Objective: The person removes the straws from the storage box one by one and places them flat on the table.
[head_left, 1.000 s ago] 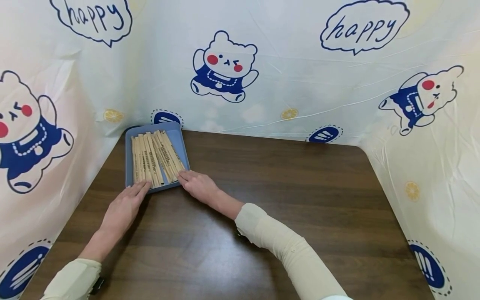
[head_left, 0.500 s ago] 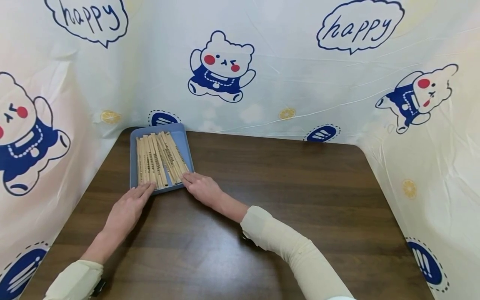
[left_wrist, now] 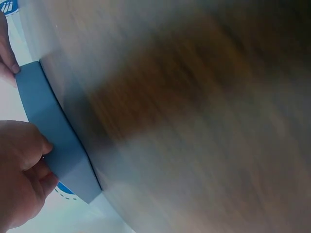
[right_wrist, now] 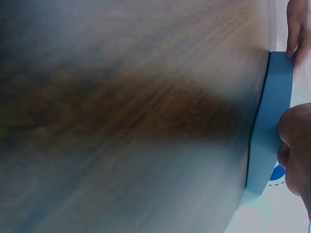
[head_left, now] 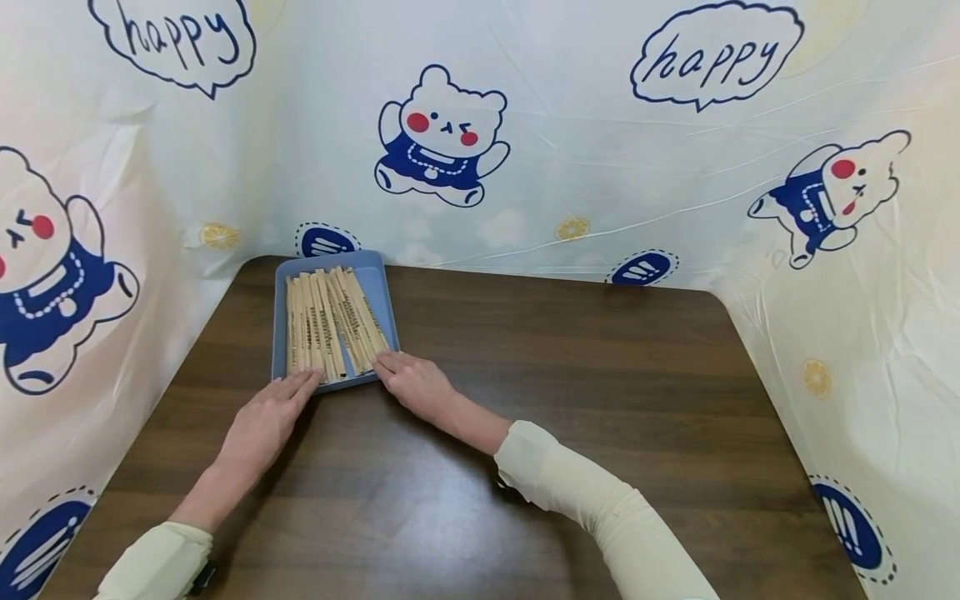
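A blue rectangular tray (head_left: 279,333) rests near the far left corner of the table. Slim, pale paper-wrapped sticks (head_left: 322,321) with dark print lie lengthwise in it, slightly fanned. My left hand (head_left: 262,421) grips the near rim toward its left end, fingers over the edge. In the left wrist view, that hand's thumb (left_wrist: 44,145) presses the tray's outer wall (left_wrist: 53,121). At the near right corner, my right hand (head_left: 420,387) holds the rim, its fingertips by the stick ends. The right wrist view shows the right thumb (right_wrist: 287,124) against the outer wall (right_wrist: 272,107).
The dark brown wooden table (head_left: 570,400) stretches to the right and toward me. A pale cloth curtain (head_left: 562,167) printed with cartoon bears stands along its back and both sides. The tray's far edge lies close to the back curtain.
Both hands and the tray have shifted a little to the right and slightly toward me, the sticks moving along inside. The hold on the rim looks the same.
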`<state>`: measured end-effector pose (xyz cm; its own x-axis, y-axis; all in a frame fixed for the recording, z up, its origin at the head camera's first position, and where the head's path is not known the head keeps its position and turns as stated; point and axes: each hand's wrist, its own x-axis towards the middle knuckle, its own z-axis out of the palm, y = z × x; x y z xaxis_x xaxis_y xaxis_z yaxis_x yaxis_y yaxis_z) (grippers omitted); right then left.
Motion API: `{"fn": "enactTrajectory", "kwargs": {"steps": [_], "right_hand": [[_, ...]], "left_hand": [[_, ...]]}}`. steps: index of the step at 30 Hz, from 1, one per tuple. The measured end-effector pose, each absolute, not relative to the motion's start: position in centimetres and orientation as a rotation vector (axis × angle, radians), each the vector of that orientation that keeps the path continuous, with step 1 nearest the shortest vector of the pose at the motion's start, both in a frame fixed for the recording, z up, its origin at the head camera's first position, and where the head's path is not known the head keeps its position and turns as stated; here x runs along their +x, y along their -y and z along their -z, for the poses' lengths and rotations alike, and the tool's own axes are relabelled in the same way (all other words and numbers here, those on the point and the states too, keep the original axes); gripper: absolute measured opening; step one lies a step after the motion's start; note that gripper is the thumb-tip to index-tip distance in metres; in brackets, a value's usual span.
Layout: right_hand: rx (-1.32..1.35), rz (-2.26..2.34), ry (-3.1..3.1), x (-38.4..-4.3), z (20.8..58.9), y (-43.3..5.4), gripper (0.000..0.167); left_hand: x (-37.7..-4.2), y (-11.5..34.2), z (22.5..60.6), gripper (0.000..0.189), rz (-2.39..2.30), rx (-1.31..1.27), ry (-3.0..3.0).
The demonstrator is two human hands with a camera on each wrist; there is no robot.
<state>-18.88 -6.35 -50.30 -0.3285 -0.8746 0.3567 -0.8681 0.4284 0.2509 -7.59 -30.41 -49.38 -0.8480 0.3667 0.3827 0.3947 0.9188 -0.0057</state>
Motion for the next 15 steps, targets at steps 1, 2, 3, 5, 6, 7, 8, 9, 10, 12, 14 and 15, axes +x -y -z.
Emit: {"fn": "enactTrajectory", "kwargs": {"steps": [1, 2, 3, 5, 6, 7, 8, 9, 10, 12, 14, 15], "right_hand": [[1.473, 0.017, 2.253, -18.8, 50.3, 6.1, 0.03], [1.471, 0.013, 2.259, -18.7, 50.4, 6.0, 0.031], [1.468, 0.011, 2.264, -18.7, 50.4, 5.8, 0.031], [1.461, 0.002, 2.261, -18.5, 50.4, 5.4, 0.031], [1.458, -0.005, 2.259, -18.5, 50.5, 5.2, 0.031], [1.456, -0.013, 2.257, -18.4, 50.5, 5.0, 0.03], [1.454, -0.023, 2.254, -18.3, 50.5, 4.8, 0.03], [1.45, -0.036, 2.249, -18.3, 50.5, 4.6, 0.029], [1.448, -0.051, 2.245, -18.2, 50.5, 4.4, 0.029], [1.44, -0.075, 2.247, -18.1, 50.6, 4.0, 0.028], [1.427, -0.079, 2.253, -17.9, 50.6, 3.7, 0.028], [1.419, -0.076, 2.256, -17.8, 50.6, 3.5, 0.028]], "left_hand": [[-7.6, 30.3, 49.4, 0.056, 0.098, -0.56, 2.696], [-7.6, 30.1, 49.4, 0.056, 0.096, -0.566, 2.692], [-7.6, 30.0, 49.3, 0.056, 0.093, -0.571, 2.69], [-7.6, 29.7, 49.3, 0.056, 0.089, -0.581, 2.69], [-7.6, 29.6, 49.3, 0.057, 0.089, -0.586, 2.695], [-7.7, 29.5, 49.4, 0.056, 0.092, -0.593, 2.693], [-7.7, 29.4, 49.5, 0.056, 0.095, -0.6, 2.691], [-7.7, 29.2, 49.5, 0.056, 0.097, -0.606, 2.693], [-7.7, 29.1, 49.5, 0.056, 0.1, -0.611, 2.697], [-7.8, 28.8, 49.6, 0.057, 0.103, -0.618, 2.704], [-7.7, 28.6, 49.6, 0.059, 0.104, -0.619, 2.714], [-7.7, 28.5, 49.6, 0.06, 0.104, -0.621, 2.718]]}}
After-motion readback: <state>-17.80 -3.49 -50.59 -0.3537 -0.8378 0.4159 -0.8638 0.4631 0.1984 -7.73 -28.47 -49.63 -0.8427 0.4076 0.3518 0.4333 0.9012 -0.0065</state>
